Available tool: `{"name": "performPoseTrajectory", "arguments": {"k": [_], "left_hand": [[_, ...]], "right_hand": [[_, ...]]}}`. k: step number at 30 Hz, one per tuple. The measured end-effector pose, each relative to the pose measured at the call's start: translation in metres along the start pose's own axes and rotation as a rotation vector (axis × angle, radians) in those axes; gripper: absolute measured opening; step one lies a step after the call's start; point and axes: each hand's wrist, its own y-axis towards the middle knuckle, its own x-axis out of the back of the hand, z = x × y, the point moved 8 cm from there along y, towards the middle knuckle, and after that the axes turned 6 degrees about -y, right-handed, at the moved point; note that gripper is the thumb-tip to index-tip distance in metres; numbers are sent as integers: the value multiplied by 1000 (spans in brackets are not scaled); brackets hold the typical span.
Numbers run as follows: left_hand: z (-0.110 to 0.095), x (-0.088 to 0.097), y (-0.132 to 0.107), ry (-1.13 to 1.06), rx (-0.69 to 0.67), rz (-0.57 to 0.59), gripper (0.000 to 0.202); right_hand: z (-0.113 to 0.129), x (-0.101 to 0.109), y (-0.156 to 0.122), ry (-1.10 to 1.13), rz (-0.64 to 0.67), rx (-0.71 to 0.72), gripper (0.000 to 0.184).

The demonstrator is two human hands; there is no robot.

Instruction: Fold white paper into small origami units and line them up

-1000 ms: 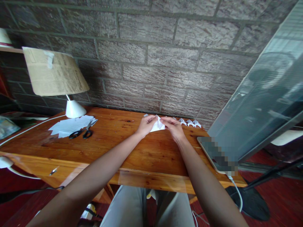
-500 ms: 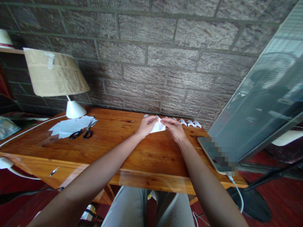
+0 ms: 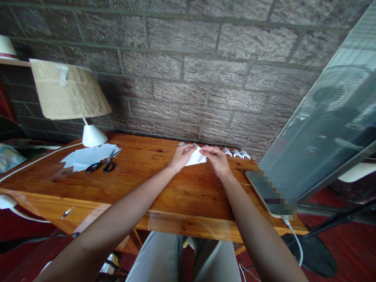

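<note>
A small folded piece of white paper [image 3: 196,157] rests at the far middle of the wooden desk [image 3: 141,184]. My left hand [image 3: 181,156] pinches its left side. My right hand [image 3: 216,158] pinches its right side, fingers pressed on the fold. Both arms reach forward across the desk. Just behind my right hand, along the wall, lies a row of several small folded white paper pieces [image 3: 236,153].
Black-handled scissors [image 3: 100,166] lie on a pile of white paper sheets [image 3: 88,155] at the left, next to a white lamp [image 3: 70,100] with a paper shade. A phone [image 3: 268,194] with a white cable lies at the desk's right edge. A brick wall stands behind.
The hands have barely shifted; the fingers work the fold of the paper slightly. Nothing else has moved.
</note>
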Motion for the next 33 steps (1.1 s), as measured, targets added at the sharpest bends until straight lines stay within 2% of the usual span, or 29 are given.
{"name": "performPoseTrajectory", "arguments": {"k": [8,20,33], "left_hand": [[-8,-6,-2,59,-106,102,32],[-8,-2,0,65,-129,73,32],[-9,-1,-2,32,-87,26,32]], "right_hand": [[5,-1,-3,-4,3,34,25],[5,-2,-2,18,7,51,24],[5,-3,-3,-37,13,88,29]]}}
